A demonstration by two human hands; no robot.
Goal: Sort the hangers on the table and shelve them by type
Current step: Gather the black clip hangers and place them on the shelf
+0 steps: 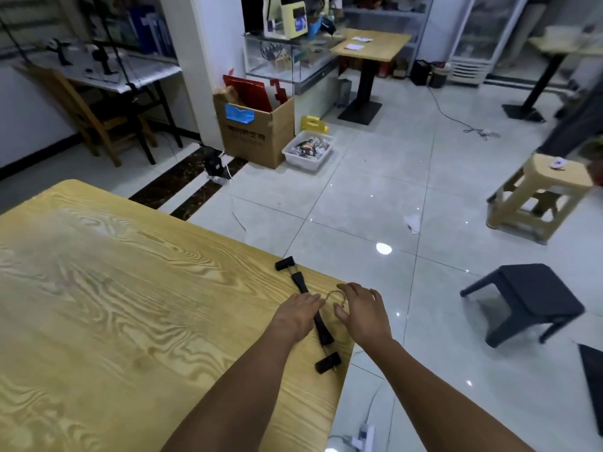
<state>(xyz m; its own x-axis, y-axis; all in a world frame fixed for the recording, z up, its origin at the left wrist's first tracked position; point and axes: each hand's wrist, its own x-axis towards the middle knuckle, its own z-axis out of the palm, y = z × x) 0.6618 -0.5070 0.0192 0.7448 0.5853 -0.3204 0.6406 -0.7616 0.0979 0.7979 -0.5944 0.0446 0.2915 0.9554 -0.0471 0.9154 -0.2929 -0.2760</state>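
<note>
Near the wood-grain worktop's (130, 305) right edge a black clip hanger (323, 331) lies with its long axis running away from the person, left grip (298, 313) flat and open on its bar, right grip (362, 308) spread loosely over the metal hook (332, 291) (nearer for lifting, I judge).

Left hand (298, 313) apparently presses the black hanger (323, 331)

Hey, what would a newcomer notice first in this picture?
A black clip hanger lies near the right edge of the wooden table, with the left hand resting on its bar and the right hand at its metal hook. On the floor to the right stands a dark stool.
</note>
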